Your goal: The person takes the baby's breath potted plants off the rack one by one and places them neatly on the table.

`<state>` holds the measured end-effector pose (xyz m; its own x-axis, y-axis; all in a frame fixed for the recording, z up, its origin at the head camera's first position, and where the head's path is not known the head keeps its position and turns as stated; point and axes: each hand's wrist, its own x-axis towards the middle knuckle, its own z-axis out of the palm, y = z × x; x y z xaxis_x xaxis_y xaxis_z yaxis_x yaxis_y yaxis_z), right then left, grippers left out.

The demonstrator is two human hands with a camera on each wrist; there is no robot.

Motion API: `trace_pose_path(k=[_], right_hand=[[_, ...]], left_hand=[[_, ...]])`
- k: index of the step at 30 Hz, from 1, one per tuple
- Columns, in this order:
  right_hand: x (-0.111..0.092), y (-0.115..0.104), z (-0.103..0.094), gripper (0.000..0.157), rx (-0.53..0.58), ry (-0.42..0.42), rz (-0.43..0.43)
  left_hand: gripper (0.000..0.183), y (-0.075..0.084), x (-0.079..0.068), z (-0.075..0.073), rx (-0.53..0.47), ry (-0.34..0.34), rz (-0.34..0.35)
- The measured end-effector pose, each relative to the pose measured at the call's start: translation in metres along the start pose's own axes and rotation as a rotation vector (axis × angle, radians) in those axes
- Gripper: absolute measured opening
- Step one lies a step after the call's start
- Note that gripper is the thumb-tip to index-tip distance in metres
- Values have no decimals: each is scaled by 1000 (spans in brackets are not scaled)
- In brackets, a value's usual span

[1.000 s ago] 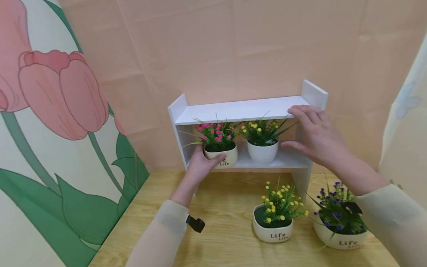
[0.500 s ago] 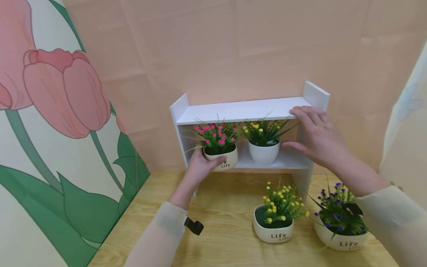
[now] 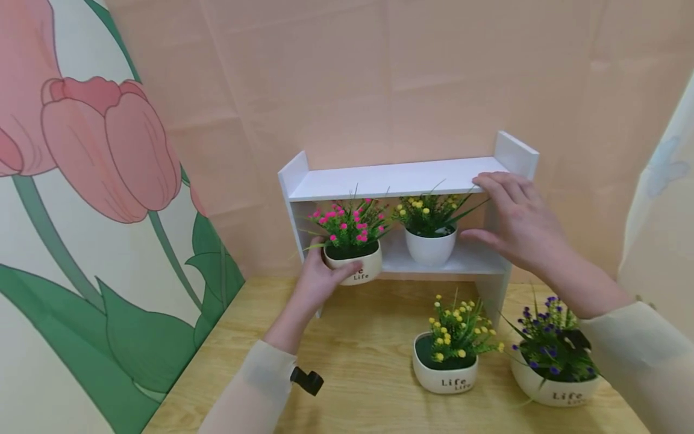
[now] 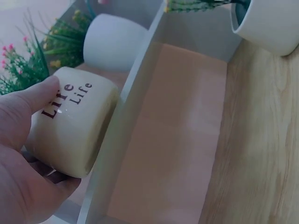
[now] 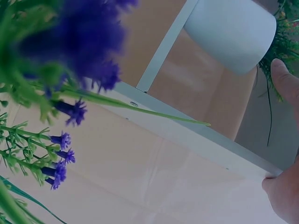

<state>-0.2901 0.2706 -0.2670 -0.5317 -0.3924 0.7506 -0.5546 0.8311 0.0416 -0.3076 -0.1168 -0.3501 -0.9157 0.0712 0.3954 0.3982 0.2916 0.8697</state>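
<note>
In the head view my left hand (image 3: 320,274) grips a cream flowerpot (image 3: 370,264) with pink flowers, the thumb across its lettered front. The pot leans a little and overlaps the front edge of the lower board of a white shelf (image 3: 396,178). The left wrist view shows the fingers curled under the far side of this pot (image 4: 79,121). My right hand (image 3: 517,217) rests its fingertips on the right end of the top board, thumb spread away below. Between the hands a round white flowerpot (image 3: 431,248) with yellow flowers stands on the lower board.
On the wooden table (image 3: 358,337) stand a cream pot (image 3: 447,381) with yellow flowers, in front of the shelf, and another pot (image 3: 553,386) with purple flowers, beneath the right forearm. A peach cloth (image 3: 379,78) hangs behind; a tulip-patterned panel (image 3: 130,157) borders the left.
My left hand has drawn the pink-flowered pot slightly left, down and forward from the lower board. The right hand keeps its place on the shelf.
</note>
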Motion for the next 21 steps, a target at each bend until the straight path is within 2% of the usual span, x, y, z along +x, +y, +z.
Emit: trace_pose_path(k=[10,17,21], right_hand=[[0,0,1,108,7,6,-2],[0,2,2,103,8,11,-9],[0,3,4,117,13,16,-6]], left_hand=[[95,-1,-24,-14,-56,-21,31],[106,1,-42,-22,3,-60,50],[110,4,-52,-23,18,-75,36]])
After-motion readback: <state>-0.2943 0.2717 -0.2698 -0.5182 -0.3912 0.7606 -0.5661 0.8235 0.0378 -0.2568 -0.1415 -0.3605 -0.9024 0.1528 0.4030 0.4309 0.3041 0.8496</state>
